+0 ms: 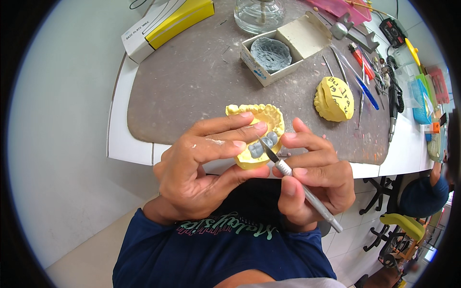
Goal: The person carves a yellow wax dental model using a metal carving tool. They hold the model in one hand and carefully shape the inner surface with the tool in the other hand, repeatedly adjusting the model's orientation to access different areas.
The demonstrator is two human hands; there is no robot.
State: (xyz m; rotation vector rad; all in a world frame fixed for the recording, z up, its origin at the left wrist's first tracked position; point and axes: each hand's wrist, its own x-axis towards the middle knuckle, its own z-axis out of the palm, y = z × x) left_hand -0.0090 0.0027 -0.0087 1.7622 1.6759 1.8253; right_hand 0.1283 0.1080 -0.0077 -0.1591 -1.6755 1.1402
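My left hand (204, 165) grips a yellow dental cast (261, 117) shaped like a row of teeth, held above the bench edge. Grey wax tooth shapes (263, 146) sit on the cast's near side, under my fingertips. My right hand (314, 175) holds a slim metal carving tool (300, 185) like a pen. Its pointed blade touches the grey wax. Both hands are close together, fingers touching the cast.
A second yellow cast (334, 99) with writing lies on the grey-brown bench mat (192, 81). An open small box with grey wax (271, 55), a glass burner (259, 14), a white and yellow carton (163, 24) and several hand tools (365, 72) lie behind. Another person sits at the right (425, 194).
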